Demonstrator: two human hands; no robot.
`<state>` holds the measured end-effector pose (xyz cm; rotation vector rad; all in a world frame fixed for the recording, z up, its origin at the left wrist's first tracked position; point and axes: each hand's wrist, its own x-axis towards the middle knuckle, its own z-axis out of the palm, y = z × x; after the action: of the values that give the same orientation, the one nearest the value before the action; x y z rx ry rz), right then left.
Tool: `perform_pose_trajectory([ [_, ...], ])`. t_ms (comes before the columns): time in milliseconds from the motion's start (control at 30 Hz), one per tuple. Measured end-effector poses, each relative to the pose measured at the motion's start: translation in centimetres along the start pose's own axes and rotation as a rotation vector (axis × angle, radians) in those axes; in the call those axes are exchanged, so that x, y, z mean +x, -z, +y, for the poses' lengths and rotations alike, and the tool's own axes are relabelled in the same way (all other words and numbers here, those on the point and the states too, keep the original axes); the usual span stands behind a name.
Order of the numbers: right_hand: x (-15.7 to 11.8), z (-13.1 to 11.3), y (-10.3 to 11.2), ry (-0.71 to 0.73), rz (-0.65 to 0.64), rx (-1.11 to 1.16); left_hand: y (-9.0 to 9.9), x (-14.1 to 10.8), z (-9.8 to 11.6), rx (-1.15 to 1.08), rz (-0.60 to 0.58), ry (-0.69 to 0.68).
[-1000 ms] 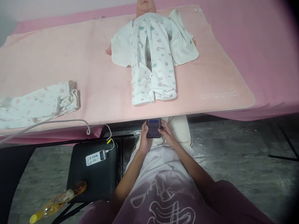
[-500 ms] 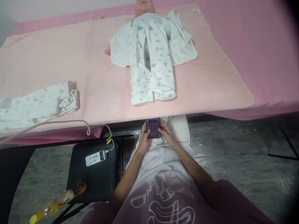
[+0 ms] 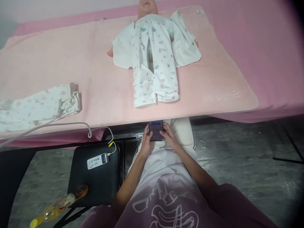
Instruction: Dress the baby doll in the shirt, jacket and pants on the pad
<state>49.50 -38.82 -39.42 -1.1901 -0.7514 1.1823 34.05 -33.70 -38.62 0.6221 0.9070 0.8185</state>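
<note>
A dark phone (image 3: 156,130) with its screen lit rests above my lap, just below the table edge. Wrapped round its left side is my left hand (image 3: 146,141), thumb on the front. On the right side my right hand (image 3: 169,135) holds it too, its thumb over the screen. Beyond them, on the pink mat (image 3: 104,79), lies a baby doll (image 3: 147,8) dressed in a white top (image 3: 123,47) with spread sleeves. Patterned white pants (image 3: 166,63) are laid over its front.
Folded baby clothes (image 3: 38,106) lie at the mat's left, crossed by a white cable (image 3: 71,123). This cable runs to a white power bank (image 3: 96,161) on a black stool (image 3: 102,183). A yellow-capped bottle (image 3: 57,207) is at the lower left.
My right thumb has shifted slightly left over the phone's screen. Both hands keep their hold, and the doll and clothes lie as before.
</note>
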Motion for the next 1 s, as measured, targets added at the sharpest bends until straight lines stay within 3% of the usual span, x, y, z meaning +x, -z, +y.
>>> perform_pose_trajectory([
  [267, 0.3, 0.6, -0.5, 0.029, 0.052, -0.06, -0.3, 0.1, 0.4, -0.095, -0.016, 0.019],
  [667, 0.0, 0.4, 0.1, -0.008, -0.001, -0.002, -1.2, 0.6, 0.3, -0.095, 0.093, -0.029],
  [1000, -0.2, 0.5, 1.4, 0.029, -0.075, -0.102, -1.6, 0.4, 0.6, -0.077, 0.095, -0.021],
])
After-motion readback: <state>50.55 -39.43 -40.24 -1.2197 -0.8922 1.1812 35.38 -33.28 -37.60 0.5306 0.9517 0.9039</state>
